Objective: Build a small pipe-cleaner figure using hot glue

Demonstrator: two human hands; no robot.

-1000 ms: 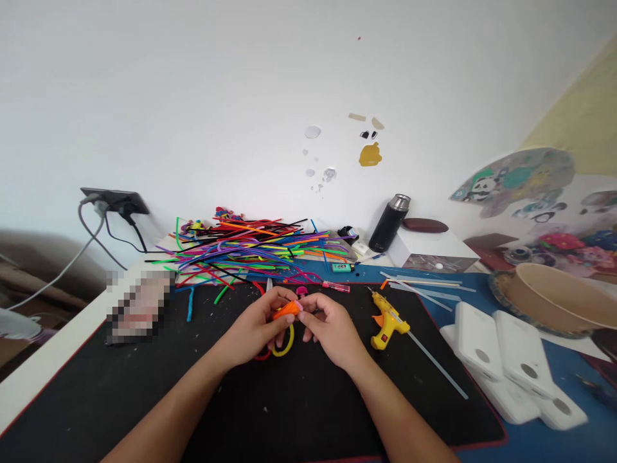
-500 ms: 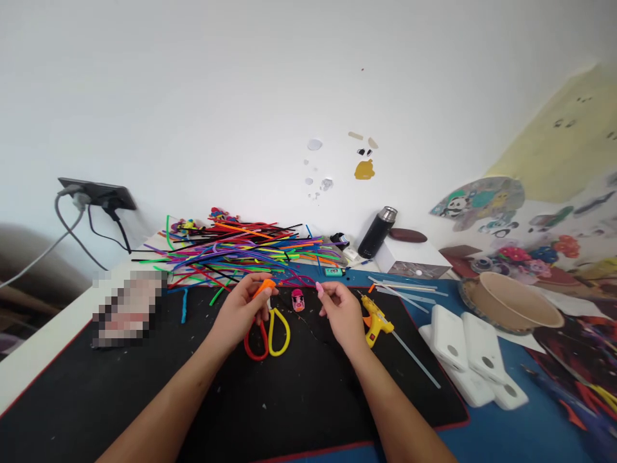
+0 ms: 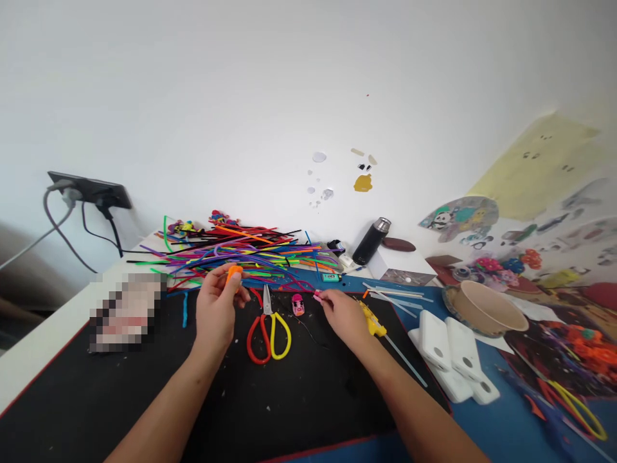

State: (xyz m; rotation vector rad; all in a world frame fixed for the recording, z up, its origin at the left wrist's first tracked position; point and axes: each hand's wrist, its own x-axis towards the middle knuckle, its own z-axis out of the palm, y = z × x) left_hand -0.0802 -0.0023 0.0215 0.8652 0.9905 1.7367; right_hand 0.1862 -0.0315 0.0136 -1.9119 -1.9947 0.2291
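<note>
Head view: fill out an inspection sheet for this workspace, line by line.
Surface: red-edged black mat, small scraps scattered on it.
Job's things: orange piece and pink piece, both in hand; scissors and small pink-topped figure lie between the hands.
Clutter: heaped pipe cleaners, yellow glue gun, white devices.
Hands: left hand holds the orange piece; right hand pinches the pink one.
Wiring: black and gray cables at a power strip.
Surroundings: white wall bearing stuck-on shapes.
</note>
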